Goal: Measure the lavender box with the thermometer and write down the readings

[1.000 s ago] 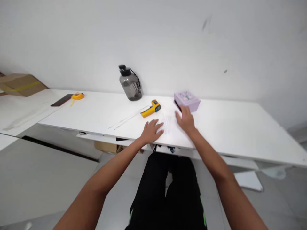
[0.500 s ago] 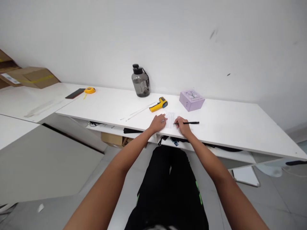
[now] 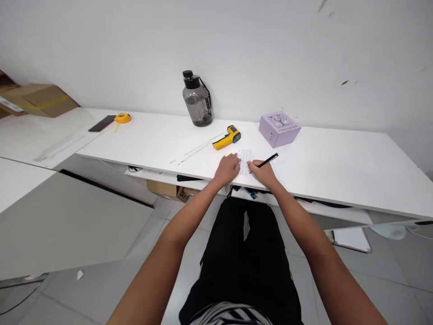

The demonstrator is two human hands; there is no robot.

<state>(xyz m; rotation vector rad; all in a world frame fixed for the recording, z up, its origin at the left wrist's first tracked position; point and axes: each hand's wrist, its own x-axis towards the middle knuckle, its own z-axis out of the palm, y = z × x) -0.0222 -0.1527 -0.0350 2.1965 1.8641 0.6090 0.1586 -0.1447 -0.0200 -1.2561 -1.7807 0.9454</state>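
A small sheet of paper (image 3: pixel 245 163) with faint printed rows lies on the white desk (image 3: pixel 338 167) near its front edge. My left hand (image 3: pixel 228 169) rests flat on the paper's left side, fingers stretched out. In my right hand (image 3: pixel 263 172) is a black pen (image 3: pixel 269 159), its tip down at the paper's right side and its back end tilted up to the right. Just beyond the paper lies a yellow and black infrared thermometer (image 3: pixel 227 138). A lilac box (image 3: pixel 280 129) with a printed tree pattern stands behind my right hand.
A grey water bottle (image 3: pixel 198 101) with a black lid stands near the wall. Further left are a yellow tape measure (image 3: pixel 122 118), a dark flat piece (image 3: pixel 102 123) and a cardboard box (image 3: pixel 45 99). Under the desktop, an open shelf (image 3: pixel 162 177) holds cables and other items.
The camera view has shifted and turned a little. The pen's back end now points more upward, and my right hand has turned slightly. My left hand stays on the paper.
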